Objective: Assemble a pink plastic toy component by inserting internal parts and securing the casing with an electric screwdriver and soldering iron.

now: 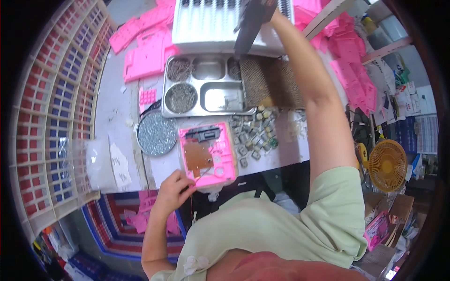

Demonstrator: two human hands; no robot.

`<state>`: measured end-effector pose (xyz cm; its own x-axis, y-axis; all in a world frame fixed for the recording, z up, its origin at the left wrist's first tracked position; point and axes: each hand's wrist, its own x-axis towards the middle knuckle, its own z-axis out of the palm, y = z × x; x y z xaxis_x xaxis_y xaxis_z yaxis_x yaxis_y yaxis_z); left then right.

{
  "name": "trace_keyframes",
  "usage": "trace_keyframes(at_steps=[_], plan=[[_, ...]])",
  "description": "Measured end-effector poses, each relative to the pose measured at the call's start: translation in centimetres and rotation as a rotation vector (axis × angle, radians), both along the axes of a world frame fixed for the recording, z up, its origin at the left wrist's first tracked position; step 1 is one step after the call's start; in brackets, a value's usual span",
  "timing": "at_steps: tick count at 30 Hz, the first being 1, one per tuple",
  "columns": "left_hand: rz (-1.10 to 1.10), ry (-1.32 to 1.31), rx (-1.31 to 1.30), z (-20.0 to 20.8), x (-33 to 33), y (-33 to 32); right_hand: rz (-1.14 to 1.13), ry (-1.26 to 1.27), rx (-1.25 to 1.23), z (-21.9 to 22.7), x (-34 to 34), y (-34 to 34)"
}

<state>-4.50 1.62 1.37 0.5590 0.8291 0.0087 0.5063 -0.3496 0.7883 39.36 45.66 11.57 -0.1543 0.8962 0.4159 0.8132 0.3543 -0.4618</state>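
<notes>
A pink plastic housing (228,159) lies near the table's front edge, holding a brown circuit board (197,155) and a black part (204,134). At its near left corner, my left hand (174,191) is closed in a pinch on what looks like a thin wire (202,175); a reddish length hangs below the fingers. My right arm stretches far forward. My right hand (271,16), partly hidden at the upper edge, appears closed around a dark elongated tool (251,30), which is tilted and blurred. The tool's kind is unclear.
A steel compartment tray (197,82) holds small metal parts, beside a round dish of screws (157,133). Small metal motors (253,133) lie loose to the right. A white tray (206,33) stands behind, pink housings (145,58) around it. A plastic crate (61,107) rises at left.
</notes>
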Motion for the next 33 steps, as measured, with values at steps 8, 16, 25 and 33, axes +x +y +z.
trace_keyframes(at_steps=[8, 16, 25, 33], plan=[[0.005, -0.029, 0.007, -1.2, -0.8, -0.5, -0.085, 0.879, 0.34, 3.8, 0.3, -18.3], [-0.031, -0.034, -0.026, -1.3, -1.0, 0.0, 0.22, 0.432, -0.383, -7.7, -12.9, -43.6], [-0.009, -0.066, -0.003, -1.9, -0.9, -0.4, 0.473, 0.06, -0.186, -9.8, -15.2, -42.5], [-0.016, -0.074, -0.013, -1.8, -0.9, -0.2, 0.446, 0.016, -0.143, -10.4, -15.9, -43.3]])
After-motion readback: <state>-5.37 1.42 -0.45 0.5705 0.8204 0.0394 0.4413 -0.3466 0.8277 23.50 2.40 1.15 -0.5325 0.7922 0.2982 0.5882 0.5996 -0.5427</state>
